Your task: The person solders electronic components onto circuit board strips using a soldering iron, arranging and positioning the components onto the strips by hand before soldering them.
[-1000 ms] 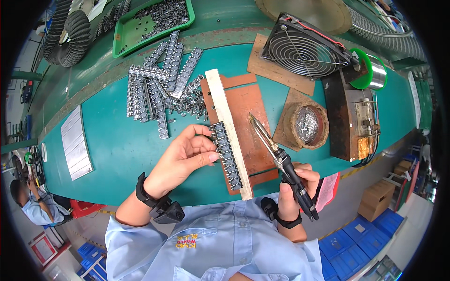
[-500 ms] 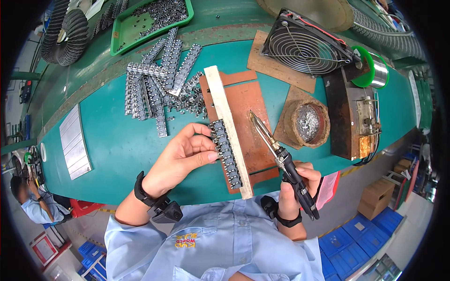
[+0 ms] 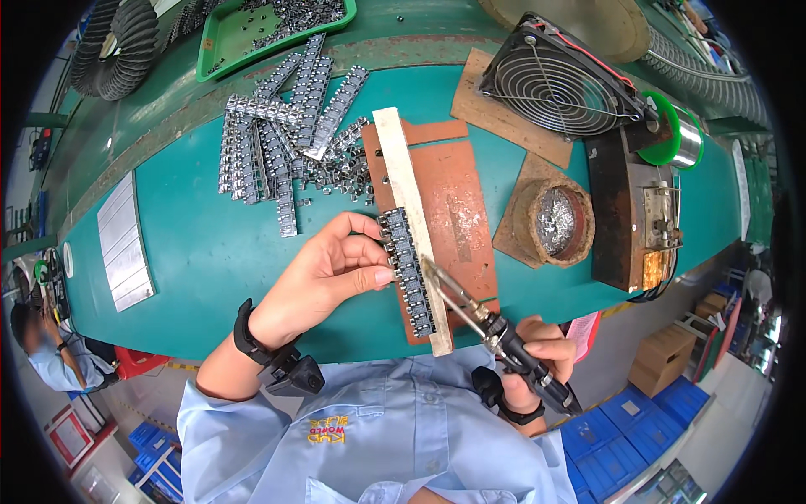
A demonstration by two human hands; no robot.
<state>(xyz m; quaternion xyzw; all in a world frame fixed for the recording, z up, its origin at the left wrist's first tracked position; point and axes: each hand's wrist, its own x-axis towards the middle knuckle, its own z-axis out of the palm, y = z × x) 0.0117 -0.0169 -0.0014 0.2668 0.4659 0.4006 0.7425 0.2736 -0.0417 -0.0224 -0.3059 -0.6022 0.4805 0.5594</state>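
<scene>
My left hand [image 3: 327, 270] pinches the left edge of a strip of small circuit boards [image 3: 406, 273], thumb and fingers closed at the metal parts along that side. The strip lies along a pale wooden bar [image 3: 389, 139], which rests slantwise on a reddish-brown board [image 3: 445, 181]. In my right hand [image 3: 546, 349] is a black-handled soldering iron [image 3: 504, 336], its fingers wrapped round the handle. The iron points up and left, and its tip is at the bar's right edge, close to the strip. Whether the tip touches anything I cannot tell.
Finished-looking strips [image 3: 277, 126] and loose metal parts [image 3: 340, 172] are heaped left of the bar. A round pot [image 3: 525, 220] of silvery solder, a fan [image 3: 558, 80], a solder reel [image 3: 684, 139] and a dark metal box [image 3: 617, 210] stand right. A green tray [image 3: 239, 50] sits behind.
The soldering iron's tip has swung left and down from over the brown board to the wooden bar's edge. My left hand still holds the strip.
</scene>
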